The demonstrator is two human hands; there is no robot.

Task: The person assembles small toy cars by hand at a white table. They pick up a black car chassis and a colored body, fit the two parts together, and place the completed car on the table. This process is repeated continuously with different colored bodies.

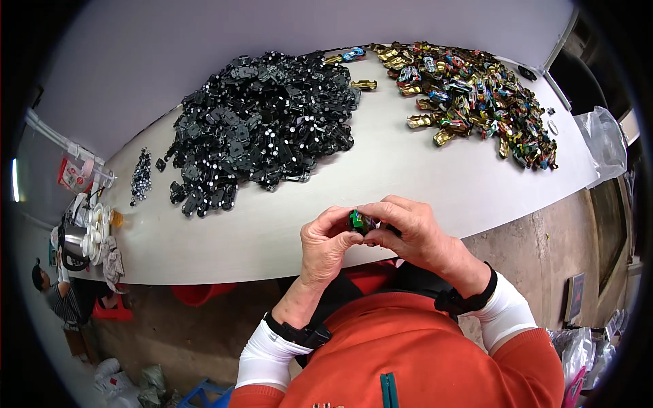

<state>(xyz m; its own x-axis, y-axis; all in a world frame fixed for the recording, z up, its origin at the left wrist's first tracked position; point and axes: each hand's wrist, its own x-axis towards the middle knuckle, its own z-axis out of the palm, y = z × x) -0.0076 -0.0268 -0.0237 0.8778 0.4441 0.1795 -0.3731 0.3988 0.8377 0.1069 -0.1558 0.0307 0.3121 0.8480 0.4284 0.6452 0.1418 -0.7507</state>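
Close to the table's front edge, my left hand (324, 241) and my right hand (410, 233) meet around a small toy car (360, 222). Green and dark parts of it show between the fingertips; the rest is hidden by my fingers. Both hands pinch it from opposite sides, above the tabletop. Beyond them to the left lies a big heap of black toy car bases (262, 126) with small pale wheels. On the far right spreads a heap of colourful and gold toy car bodies (469, 98). A single gold car body (364, 85) lies between the heaps.
A small pile of wheel parts (141, 177) lies left of the black heap. At the table's left end stand a metal kettle (75, 246) and white cups (98, 234). Clear plastic bags (602, 146) hang at the right end. Another person (64, 299) is at far left.
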